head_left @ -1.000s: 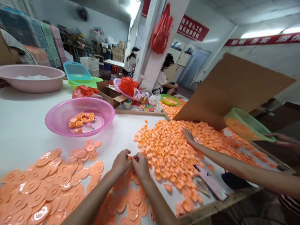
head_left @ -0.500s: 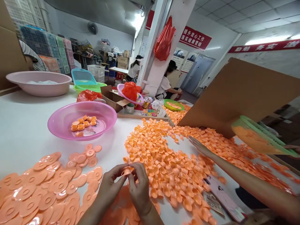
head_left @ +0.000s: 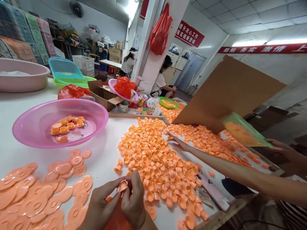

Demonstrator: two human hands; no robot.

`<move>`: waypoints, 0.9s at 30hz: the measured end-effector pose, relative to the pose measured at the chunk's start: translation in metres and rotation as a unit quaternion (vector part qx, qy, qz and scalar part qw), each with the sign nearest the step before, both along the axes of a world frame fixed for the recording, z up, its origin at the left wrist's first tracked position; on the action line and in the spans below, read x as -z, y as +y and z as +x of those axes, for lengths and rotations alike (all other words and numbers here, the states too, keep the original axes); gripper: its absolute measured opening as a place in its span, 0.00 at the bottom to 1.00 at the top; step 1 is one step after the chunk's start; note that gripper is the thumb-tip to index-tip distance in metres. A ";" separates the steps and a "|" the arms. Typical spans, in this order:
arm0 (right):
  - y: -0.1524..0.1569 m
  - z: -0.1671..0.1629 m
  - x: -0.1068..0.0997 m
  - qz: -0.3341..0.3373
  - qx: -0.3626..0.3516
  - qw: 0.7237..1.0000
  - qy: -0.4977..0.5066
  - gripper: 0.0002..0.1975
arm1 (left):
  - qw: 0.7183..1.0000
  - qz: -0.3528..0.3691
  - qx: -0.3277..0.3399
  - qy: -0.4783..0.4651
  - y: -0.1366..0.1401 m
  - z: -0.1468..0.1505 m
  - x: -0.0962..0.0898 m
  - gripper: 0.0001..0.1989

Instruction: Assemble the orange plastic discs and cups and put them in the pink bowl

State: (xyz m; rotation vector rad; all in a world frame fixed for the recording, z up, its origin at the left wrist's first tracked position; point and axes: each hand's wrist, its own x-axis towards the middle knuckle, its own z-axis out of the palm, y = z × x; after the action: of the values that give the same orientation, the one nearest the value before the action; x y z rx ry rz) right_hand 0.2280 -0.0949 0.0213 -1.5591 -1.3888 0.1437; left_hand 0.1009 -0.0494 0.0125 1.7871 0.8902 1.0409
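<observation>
A small orange plastic toy cup [head_left: 122, 186] is pinched between the fingers of both my hands, held low above the table. My left hand [head_left: 102, 203] grips it from the left, with another bit of orange showing at its palm. From the other side my right hand [head_left: 134, 199] closes its thumb and fingers on the cup. Loose orange cups [head_left: 153, 156] spread in a heap just beyond and right of my hands. To the left lie many flat orange saucers [head_left: 35, 199]. Cups joined to saucers [head_left: 64, 129] sit inside a pink basin [head_left: 24, 127].
A co-worker's arm [head_left: 230, 169] reaches over the cups from the right; their other hand holds a green basket [head_left: 244, 131] of orange pieces. A large cardboard sheet [head_left: 223, 92] leans behind. A phone [head_left: 213, 191] and banknote lie right. An open carton [head_left: 103, 95] stands beyond the basin.
My view has shifted, so the basin and saucers sit further left. The co-worker's hand has moved left over the cups. Both my hands keep hold of the cup, which has turned.
</observation>
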 end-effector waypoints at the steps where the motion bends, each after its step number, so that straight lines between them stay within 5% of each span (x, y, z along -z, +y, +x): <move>1: 0.002 0.000 -0.001 -0.005 0.000 1.000 0.007 0.07 | 1.000 0.002 0.001 0.002 -0.001 0.001 0.001 0.15; 4: 0.011 0.007 -0.011 -0.049 -0.052 0.996 0.054 0.06 | 0.999 0.003 -0.032 0.017 -0.001 0.002 -0.008 0.16; 7: 0.022 0.029 -0.021 -0.073 -0.065 0.991 0.093 0.07 | 0.984 0.003 -0.174 0.036 0.015 -0.011 -0.041 0.17; 11: 0.025 0.062 -0.026 -0.093 0.022 0.993 0.063 0.07 | 0.907 0.071 -0.401 0.105 0.089 -0.070 -0.091 0.20; 14: 0.022 0.069 -0.028 -0.147 -0.028 0.989 0.000 0.09 | 0.864 0.061 -0.449 0.220 0.157 -0.121 -0.105 0.22; 16: 0.022 0.069 -0.030 -0.179 -0.047 0.982 -0.049 0.11 | 0.837 0.076 -0.459 0.288 0.178 -0.136 -0.103 0.26; 19: 0.024 0.073 -0.033 -0.205 -0.008 0.975 -0.090 0.11 | 0.861 0.226 -0.379 0.255 0.152 -0.107 -0.082 0.20; 22: 0.027 0.078 -0.031 -0.239 0.006 0.965 -0.106 0.07 | 0.957 0.222 -0.092 0.160 0.086 -0.036 -0.049 0.10; 23: 0.027 0.079 -0.030 -0.249 -0.005 0.961 -0.117 0.06 | 0.968 0.202 0.023 0.149 0.065 -0.011 -0.038 0.11; 25: 0.027 0.080 -0.027 -0.258 -0.029 0.954 -0.149 0.08 | 0.951 0.200 0.148 0.182 0.035 0.025 -0.019 0.10; 27: 0.025 0.080 -0.026 -0.259 -0.029 0.950 -0.174 0.10 | 0.939 0.199 0.140 0.244 0.022 0.039 -0.006 0.09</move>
State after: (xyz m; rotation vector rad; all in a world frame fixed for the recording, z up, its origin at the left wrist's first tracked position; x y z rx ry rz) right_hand 0.3083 -0.0697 0.0469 -2.0499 -1.7711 0.2999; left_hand 0.1396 -0.0272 0.0186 2.5001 0.7048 0.6246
